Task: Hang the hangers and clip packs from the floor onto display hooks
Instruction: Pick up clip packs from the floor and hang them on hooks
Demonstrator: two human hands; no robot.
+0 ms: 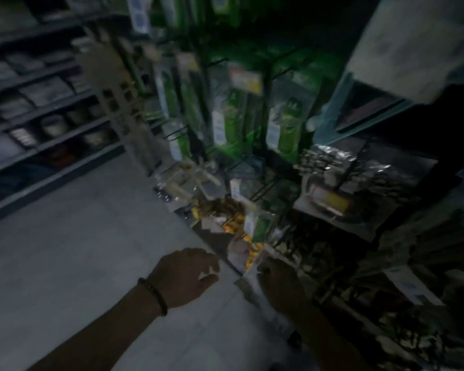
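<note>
judging by the rack (pixel 263 188), the work is looking well along: many hooks are already carrying goods, with green packs (pixel 287 124) hanging in rows higher up and silvery packs (pixel 330 167) crowding the right side. how many hangers or clip packs are waiting on the floor (pixel 91 236) cannot be told, since the picture is dim and smeared and the grey stretch in view is showing none that i can make out. a step of hanging seems to be going on low down on the rack.

the task's thing nearest the hands is a clear clip pack (pixel 248 250) with yellow pieces inside. it is sitting low on the rack, among the bottom hooks, and whether it is hanging from a hook or only being offered up to one is not showing.

the right hand (pixel 276 277) is reaching in from below and is lying right against the lower edge of that pack. it is so dark that i cannot tell whether its fingers are pinching the pack or just touching it.

the left hand (pixel 188 277), with a beaded bracelet (pixel 153 295) on the wrist, is hovering over the floor just beside the pack, apart from it. its fingers are curling inward; nothing is showing in them, but with the blur i cannot tell for sure.
</note>
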